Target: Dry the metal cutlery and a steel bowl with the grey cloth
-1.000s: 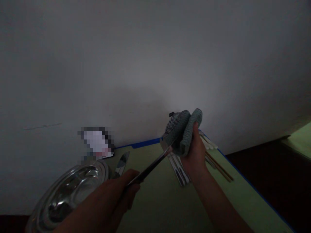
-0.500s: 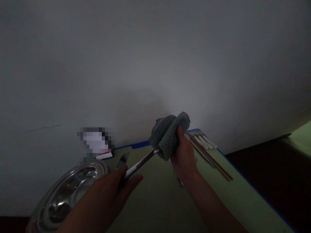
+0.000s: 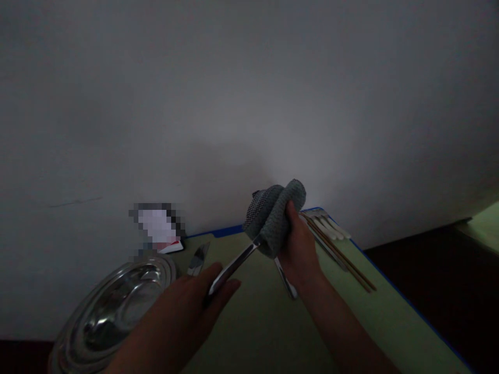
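My left hand (image 3: 191, 306) is closed around the handle of a shiny metal utensil (image 3: 236, 264) that slants up to the right. The utensil's far end is wrapped in a folded grey-green cloth (image 3: 273, 218), so its kind is hidden. My right hand (image 3: 302, 252) grips that cloth, thumb on top. Below my right wrist, another metal handle (image 3: 286, 280) lies on the table, partly covered by the hand. Beyond my left hand lies a broad metal blade (image 3: 199, 258), its lower part hidden.
A round, shiny metal dish (image 3: 105, 311) stands at the left of the green, blue-edged table (image 3: 249, 332). Brown chopsticks (image 3: 346, 259) and several white-handled forks (image 3: 329, 226) lie at the right. A blurred-out object (image 3: 158, 228) sits near the back wall (image 3: 249, 104).
My left hand and the utensil have shifted slightly rightward relative to the cloth, with a bit less handle showing. The whole view has also drifted a little.
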A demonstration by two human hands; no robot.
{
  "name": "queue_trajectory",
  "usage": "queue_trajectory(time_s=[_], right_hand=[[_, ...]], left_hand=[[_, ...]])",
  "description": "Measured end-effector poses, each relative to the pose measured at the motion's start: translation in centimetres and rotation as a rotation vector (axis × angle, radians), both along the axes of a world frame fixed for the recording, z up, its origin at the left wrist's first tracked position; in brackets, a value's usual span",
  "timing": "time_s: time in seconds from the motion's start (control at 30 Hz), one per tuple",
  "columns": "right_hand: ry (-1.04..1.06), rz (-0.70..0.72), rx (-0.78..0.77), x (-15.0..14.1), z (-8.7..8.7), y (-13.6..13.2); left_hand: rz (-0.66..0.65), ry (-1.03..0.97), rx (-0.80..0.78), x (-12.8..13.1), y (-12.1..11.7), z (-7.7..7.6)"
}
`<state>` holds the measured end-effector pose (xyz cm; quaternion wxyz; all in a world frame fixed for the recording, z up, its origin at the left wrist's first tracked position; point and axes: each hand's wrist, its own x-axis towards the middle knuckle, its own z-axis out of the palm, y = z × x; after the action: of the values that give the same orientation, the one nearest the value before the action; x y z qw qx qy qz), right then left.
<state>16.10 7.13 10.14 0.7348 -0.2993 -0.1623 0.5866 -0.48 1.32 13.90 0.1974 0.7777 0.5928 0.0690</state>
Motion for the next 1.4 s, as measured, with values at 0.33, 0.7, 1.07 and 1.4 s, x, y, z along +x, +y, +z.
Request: queue_trajectory(time_s=[0.33, 0.7, 1.07, 1.4], right_hand=[[-0.024, 0.02, 0.025, 0.2, -0.2, 0.0], [0.019, 0.003, -0.006, 0.0, 0.0, -0.1], [0.275, 0.076, 0.23, 0.8, 0.7, 0.3], [0.361, 0.119, 0.257, 1.1, 0.4, -0.2]], left_hand=[[-0.046, 0.076, 0.005, 0.3, -0.1, 0.0], [-0.059, 0.086, -0.054, 0.1, 0.0, -0.4], [-0.088, 0.032, -0.102, -0.5, -0.5, -0.2], [-0.058, 0.04, -0.041, -1.6, 0.2, -0.7]])
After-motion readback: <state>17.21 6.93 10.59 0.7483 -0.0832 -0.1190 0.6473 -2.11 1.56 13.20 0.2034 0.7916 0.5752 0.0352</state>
